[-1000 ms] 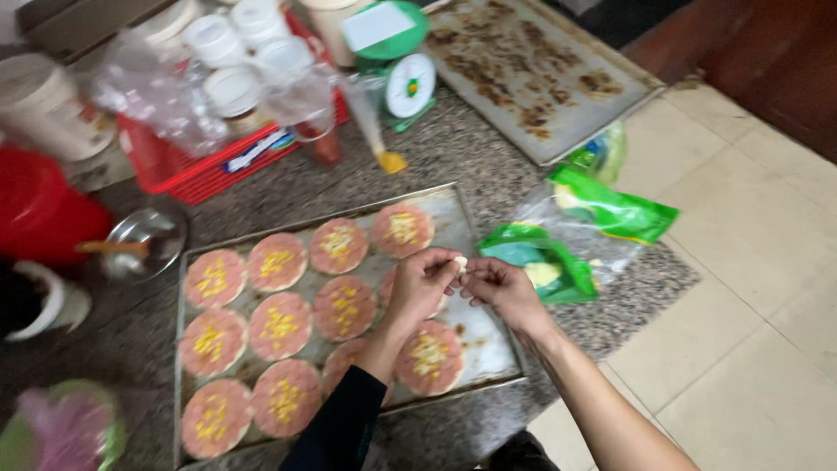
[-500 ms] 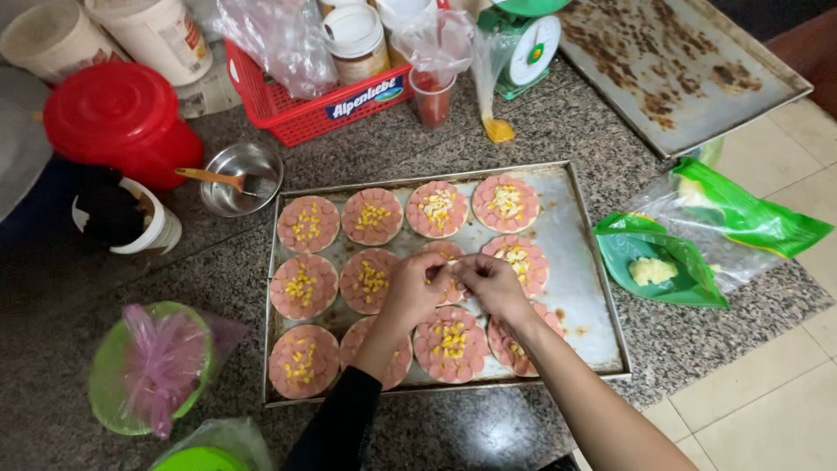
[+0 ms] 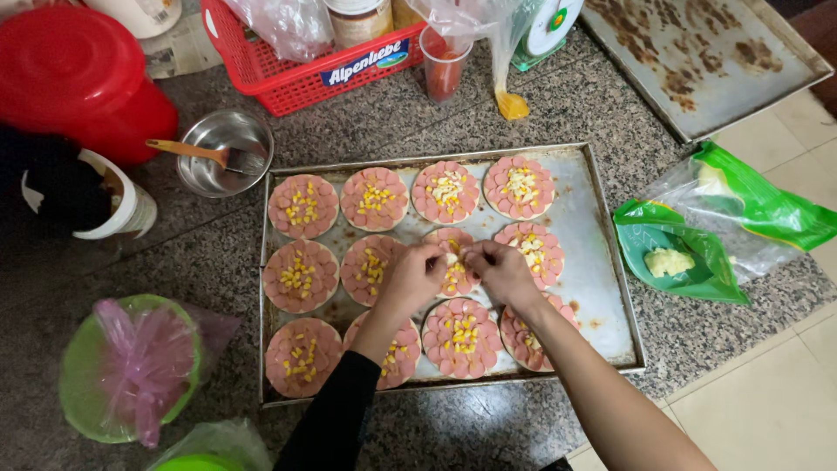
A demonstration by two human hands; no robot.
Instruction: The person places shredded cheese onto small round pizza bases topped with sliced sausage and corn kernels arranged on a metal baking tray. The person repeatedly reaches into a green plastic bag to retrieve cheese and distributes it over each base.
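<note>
Left hand point(image 3: 412, 277): hovering over the middle mini pizza point(image 3: 451, 262), fingertips pinching together on pale cheese shreds.
Right hand point(image 3: 499, 272): pinching likewise, touching left fingertips.
Mini pizza: lying mid-row on baking tray point(image 3: 602, 262).

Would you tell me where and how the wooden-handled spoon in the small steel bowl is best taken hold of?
Grip the spoon by its wooden handle, near the free end that sticks out past the left rim of the steel bowl. Come from the left and above: the handle lies slanted over the rim, clear of the bowl, while the head sits down inside it.
</note>
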